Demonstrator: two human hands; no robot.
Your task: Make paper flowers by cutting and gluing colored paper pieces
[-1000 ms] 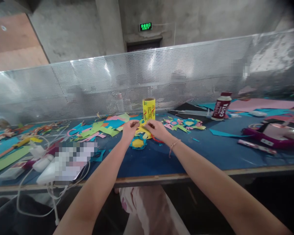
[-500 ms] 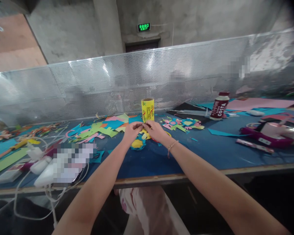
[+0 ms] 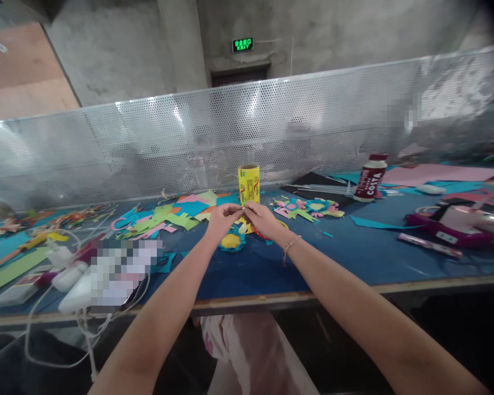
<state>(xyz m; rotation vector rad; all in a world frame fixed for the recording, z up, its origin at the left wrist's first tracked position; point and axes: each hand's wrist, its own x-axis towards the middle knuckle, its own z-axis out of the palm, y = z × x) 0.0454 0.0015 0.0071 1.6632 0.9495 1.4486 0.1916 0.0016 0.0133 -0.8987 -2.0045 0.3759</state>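
Note:
My left hand (image 3: 219, 221) and my right hand (image 3: 262, 218) meet fingertip to fingertip over the blue table (image 3: 354, 258), both pinched on one small pale piece (image 3: 242, 208) too tiny to name. Just under them lies a yellow and blue paper flower (image 3: 231, 241) with yellow paper scraps beside it. A red scissor handle (image 3: 258, 233) peeks out below my right hand. An upright yellow roll (image 3: 249, 185) stands right behind the fingertips.
Cut coloured paper scraps (image 3: 168, 215) and finished paper flowers (image 3: 308, 208) are spread across the back. A dark drink bottle (image 3: 369, 178) stands at right, a pink device (image 3: 448, 225) beyond it. White cables and chargers (image 3: 72, 277) lie at left. A perforated metal screen (image 3: 247, 131) borders the table.
Both hands rose slightly from the yellow paper on the table and drew together, fingertips now touching in a pinch in front of the yellow roll.

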